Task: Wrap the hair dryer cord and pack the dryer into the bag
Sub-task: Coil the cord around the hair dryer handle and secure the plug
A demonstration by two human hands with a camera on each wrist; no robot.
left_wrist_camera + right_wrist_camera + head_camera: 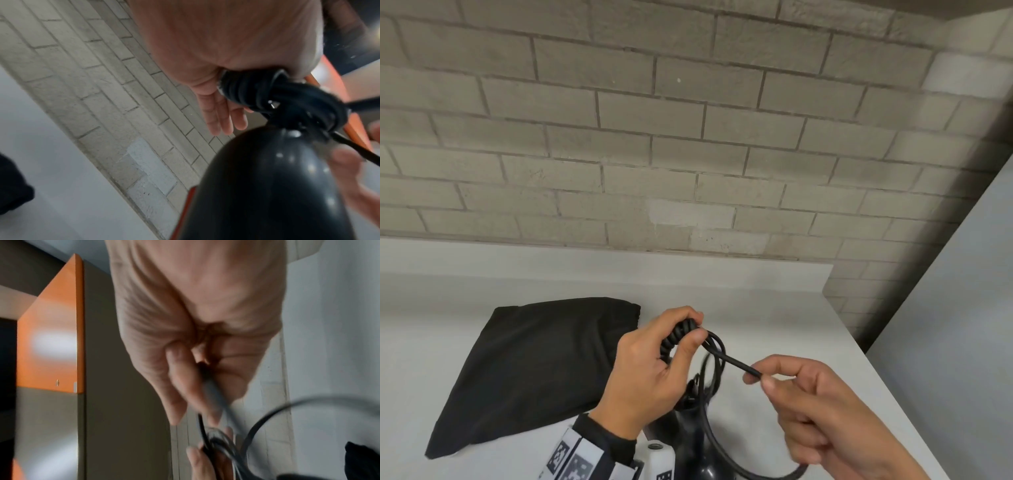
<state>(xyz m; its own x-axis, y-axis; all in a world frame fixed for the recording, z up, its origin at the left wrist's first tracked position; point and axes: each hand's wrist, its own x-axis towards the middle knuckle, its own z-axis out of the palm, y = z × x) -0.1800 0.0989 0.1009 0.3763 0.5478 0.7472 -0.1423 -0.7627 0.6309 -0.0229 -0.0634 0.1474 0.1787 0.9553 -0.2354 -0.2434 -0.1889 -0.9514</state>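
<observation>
Left hand (654, 370): lower centre of the head view, fingers and thumb curled round a tight bundle of wound black cord (678, 337), thumb tip pressed on the upper end of the coil. From the left wrist view the same coil (246, 91) sits under the palm (226, 40), with three fingers (222, 116) lying straight behind it.

Right hand (822, 411): lower right of the head view, thumb and forefinger pinching a free length of cord that runs taut up and left to the coil; remaining fingers curled in, with a further loop passing under the hand toward the bottom edge. Right wrist view: cord (213, 386) blurred, passing between thumb and fingers (179, 386).

Hair dryer (695, 442): dark, glossy body at bottom centre of the head view, below the left hand, cord leaving its top end. Fills the lower right of the left wrist view (267, 186).

Bag (530, 366): black fabric, lying flat on the white counter (774, 308), left of the hands in the lower left of the frame; whether its mouth is open cannot be told.

Wall (654, 137): grey brick, upper half of the head view, behind the counter.

Orange panel (53, 337): left side of the right wrist view.
</observation>
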